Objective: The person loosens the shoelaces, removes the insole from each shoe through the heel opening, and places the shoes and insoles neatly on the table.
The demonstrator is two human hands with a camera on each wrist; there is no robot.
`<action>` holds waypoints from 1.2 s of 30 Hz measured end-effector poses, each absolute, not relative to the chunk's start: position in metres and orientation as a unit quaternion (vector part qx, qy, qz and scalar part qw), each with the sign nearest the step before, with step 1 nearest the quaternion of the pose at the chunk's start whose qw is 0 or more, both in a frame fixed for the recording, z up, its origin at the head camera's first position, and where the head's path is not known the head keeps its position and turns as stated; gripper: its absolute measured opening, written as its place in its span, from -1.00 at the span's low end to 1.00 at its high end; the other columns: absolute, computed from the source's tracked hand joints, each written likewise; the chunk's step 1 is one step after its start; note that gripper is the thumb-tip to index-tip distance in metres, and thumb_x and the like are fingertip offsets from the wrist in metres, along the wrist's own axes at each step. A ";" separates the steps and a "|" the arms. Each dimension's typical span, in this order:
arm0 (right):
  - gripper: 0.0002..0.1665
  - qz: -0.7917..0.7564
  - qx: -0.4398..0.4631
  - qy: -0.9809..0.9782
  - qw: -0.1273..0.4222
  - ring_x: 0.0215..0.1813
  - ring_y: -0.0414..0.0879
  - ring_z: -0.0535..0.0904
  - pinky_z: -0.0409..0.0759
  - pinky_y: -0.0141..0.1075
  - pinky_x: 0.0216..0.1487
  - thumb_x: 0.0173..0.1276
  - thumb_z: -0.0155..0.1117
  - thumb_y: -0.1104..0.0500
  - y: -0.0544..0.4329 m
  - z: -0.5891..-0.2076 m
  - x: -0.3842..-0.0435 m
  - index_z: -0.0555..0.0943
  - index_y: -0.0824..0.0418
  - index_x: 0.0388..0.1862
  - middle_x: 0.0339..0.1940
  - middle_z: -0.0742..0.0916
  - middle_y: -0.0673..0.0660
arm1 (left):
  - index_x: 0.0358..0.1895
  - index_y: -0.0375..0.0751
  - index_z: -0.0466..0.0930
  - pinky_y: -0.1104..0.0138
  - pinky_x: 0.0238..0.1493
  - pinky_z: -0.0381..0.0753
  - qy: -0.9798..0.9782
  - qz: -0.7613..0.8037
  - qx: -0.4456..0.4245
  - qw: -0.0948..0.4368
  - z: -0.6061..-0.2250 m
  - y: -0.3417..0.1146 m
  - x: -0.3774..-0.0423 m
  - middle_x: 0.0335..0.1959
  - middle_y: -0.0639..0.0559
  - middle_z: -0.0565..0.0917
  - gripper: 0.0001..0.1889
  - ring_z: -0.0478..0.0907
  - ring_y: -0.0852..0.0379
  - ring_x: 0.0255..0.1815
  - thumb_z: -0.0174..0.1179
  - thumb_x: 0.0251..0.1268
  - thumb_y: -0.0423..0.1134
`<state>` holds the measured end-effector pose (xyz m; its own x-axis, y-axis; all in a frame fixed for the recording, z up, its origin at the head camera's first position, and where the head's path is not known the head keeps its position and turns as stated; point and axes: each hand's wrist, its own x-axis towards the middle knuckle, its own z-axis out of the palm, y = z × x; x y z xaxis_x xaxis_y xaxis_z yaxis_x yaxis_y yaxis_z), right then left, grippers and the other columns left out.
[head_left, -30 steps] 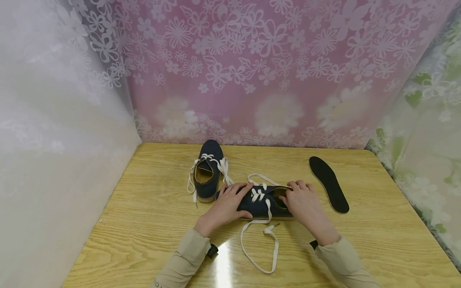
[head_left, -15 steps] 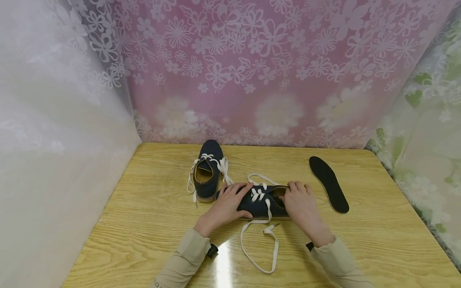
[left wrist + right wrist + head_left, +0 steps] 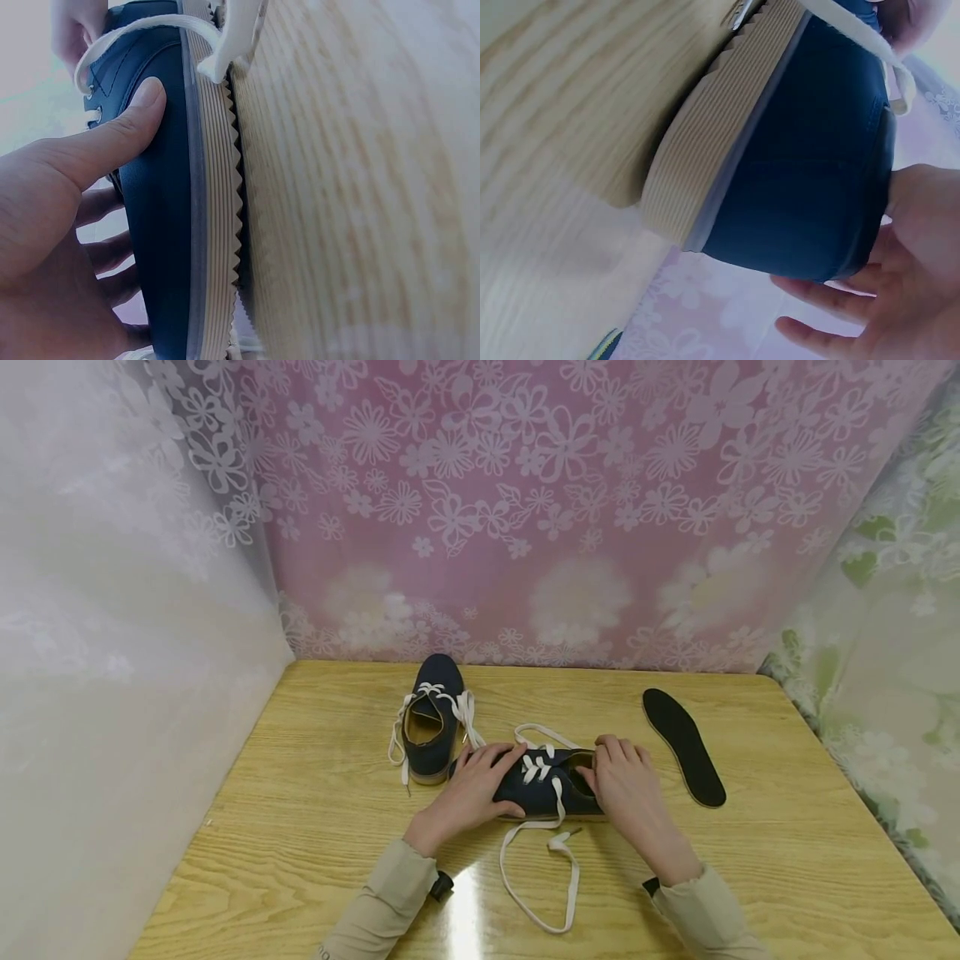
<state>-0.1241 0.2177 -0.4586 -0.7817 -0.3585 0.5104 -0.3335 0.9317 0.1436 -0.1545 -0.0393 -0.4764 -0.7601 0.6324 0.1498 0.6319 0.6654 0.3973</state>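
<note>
A navy lace-up shoe (image 3: 517, 793) with white laces and a ribbed tan sole lies sideways on the table, toe to the left. My left hand (image 3: 471, 789) grips its front part, thumb on the near side and fingers over the far side; the left wrist view shows this thumb (image 3: 124, 135) against the upper. At the heel, my right hand (image 3: 630, 789) holds the collar, its thumb reaching into the shoe opening. Its fingers (image 3: 825, 296) curl behind the heel in the right wrist view; the thumb tip is hidden inside.
A matching navy shoe (image 3: 435, 760) stands behind to the left, toe pointing away, its laces loose. A black insole (image 3: 684, 747) lies on the wooden table (image 3: 300, 827) at right. One loose lace (image 3: 573, 893) curves toward the front. Floral curtains (image 3: 525, 527) enclose the back and sides.
My right hand has shifted slightly left along the heel and its thumb has moved a little in the opening. The left hand, both shoes and the insole stay in place.
</note>
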 end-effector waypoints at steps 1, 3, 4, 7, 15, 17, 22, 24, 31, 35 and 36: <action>-0.60 -0.018 0.187 -0.941 0.280 -0.07 0.21 0.60 0.59 0.07 -0.01 0.28 0.50 0.03 0.218 -0.459 -0.125 0.61 0.35 -0.37 -0.08 0.67 0.27 | 0.62 -0.05 0.15 -0.27 0.49 0.08 0.912 0.218 0.346 0.001 -0.476 -0.039 -0.154 0.49 -0.10 0.32 -0.03 0.24 -0.12 0.51 0.40 0.19 0.14; -0.63 -0.010 0.197 -0.937 0.287 -0.07 0.22 0.61 0.59 0.09 0.00 0.28 0.50 0.01 0.219 -0.460 -0.126 0.63 0.30 -0.38 -0.10 0.67 0.25 | 0.62 -0.04 0.15 -0.27 0.49 0.07 0.913 0.219 0.346 0.000 -0.476 -0.040 -0.154 0.49 -0.10 0.32 -0.03 0.24 -0.12 0.52 0.40 0.19 0.14; -0.66 -0.005 0.202 -0.936 0.289 -0.07 0.22 0.61 0.58 0.10 0.01 0.29 0.49 0.01 0.219 -0.461 -0.126 0.64 0.27 -0.38 -0.10 0.68 0.24 | 0.62 -0.04 0.15 -0.27 0.49 0.08 0.913 0.218 0.346 -0.001 -0.476 -0.040 -0.154 0.49 -0.10 0.32 -0.04 0.24 -0.12 0.52 0.40 0.20 0.14; -0.73 0.008 0.218 -0.931 0.293 -0.05 0.23 0.61 0.55 0.12 0.07 0.34 0.41 0.02 0.218 -0.461 -0.129 0.65 0.21 -0.34 -0.07 0.68 0.22 | 0.62 -0.04 0.14 -0.27 0.49 0.08 0.911 0.218 0.350 0.000 -0.475 -0.040 -0.154 0.49 -0.11 0.32 -0.04 0.24 -0.12 0.52 0.40 0.20 0.14; -0.58 0.019 0.242 -0.905 0.350 -0.18 0.19 0.57 0.54 0.10 -0.05 0.57 0.09 -0.05 0.213 -0.461 -0.139 0.63 0.19 -0.38 -0.28 0.64 0.19 | 0.62 -0.01 0.13 -0.25 0.49 0.10 0.913 0.210 0.350 0.000 -0.477 -0.040 -0.155 0.49 -0.08 0.32 -0.04 0.23 -0.11 0.52 0.38 0.21 0.16; -0.60 0.024 0.247 -0.898 0.364 -0.26 0.17 0.53 0.52 0.07 -0.13 0.54 0.13 -0.02 0.212 -0.462 -0.141 0.61 0.20 -0.43 -0.41 0.62 0.16 | 0.62 0.01 0.12 -0.25 0.50 0.09 0.914 0.208 0.349 0.002 -0.477 -0.040 -0.155 0.50 -0.07 0.31 -0.04 0.22 -0.10 0.52 0.37 0.22 0.18; -0.49 0.036 0.261 -0.883 0.389 -0.41 0.10 0.41 0.47 0.04 -0.19 0.60 0.08 -0.03 0.212 -0.459 -0.145 0.52 0.22 -0.54 -0.63 0.61 0.12 | 0.62 0.02 0.11 -0.23 0.51 0.08 0.914 0.209 0.347 0.005 -0.479 -0.040 -0.156 0.51 -0.05 0.30 -0.04 0.21 -0.08 0.53 0.36 0.22 0.19; -0.44 0.034 0.264 -0.877 0.400 -0.44 0.09 0.37 0.46 0.04 -0.18 0.65 0.02 -0.05 0.213 -0.456 -0.145 0.47 0.23 -0.57 -0.67 0.60 0.13 | 0.62 0.02 0.13 -0.23 0.51 0.09 0.913 0.212 0.347 0.006 -0.479 -0.040 -0.156 0.51 -0.05 0.30 -0.05 0.22 -0.08 0.53 0.36 0.21 0.18; -0.35 0.041 0.222 -0.870 0.439 -0.43 0.12 0.39 0.44 0.13 -0.10 0.63 0.02 -0.12 0.236 -0.434 -0.144 0.46 0.24 -0.63 -0.72 0.58 0.13 | 0.61 0.00 0.15 -0.26 0.50 0.09 0.913 0.219 0.343 0.002 -0.478 -0.040 -0.155 0.49 -0.07 0.32 -0.04 0.24 -0.09 0.52 0.40 0.19 0.16; -0.31 0.051 0.205 -0.882 0.422 -0.43 0.11 0.38 0.44 0.12 -0.13 0.62 -0.01 -0.20 0.250 -0.434 -0.142 0.48 0.21 -0.64 -0.73 0.56 0.11 | 0.61 0.01 0.15 -0.26 0.50 0.08 0.914 0.219 0.342 0.003 -0.478 -0.040 -0.155 0.49 -0.07 0.32 -0.04 0.23 -0.09 0.52 0.39 0.19 0.16; -0.32 0.054 0.205 -0.884 0.417 -0.43 0.11 0.38 0.44 0.10 -0.16 0.62 -0.01 -0.21 0.252 -0.435 -0.141 0.49 0.20 -0.63 -0.71 0.57 0.11 | 0.61 0.01 0.15 -0.26 0.50 0.08 0.914 0.219 0.343 0.004 -0.478 -0.039 -0.156 0.49 -0.07 0.32 -0.04 0.23 -0.09 0.52 0.39 0.19 0.16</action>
<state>-0.1414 0.2518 -0.4351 -0.5688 -0.3169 0.7589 -0.4063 0.9106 0.0758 -0.1556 -0.0394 -0.4776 -0.7653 0.6276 0.1428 0.6241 0.6694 0.4030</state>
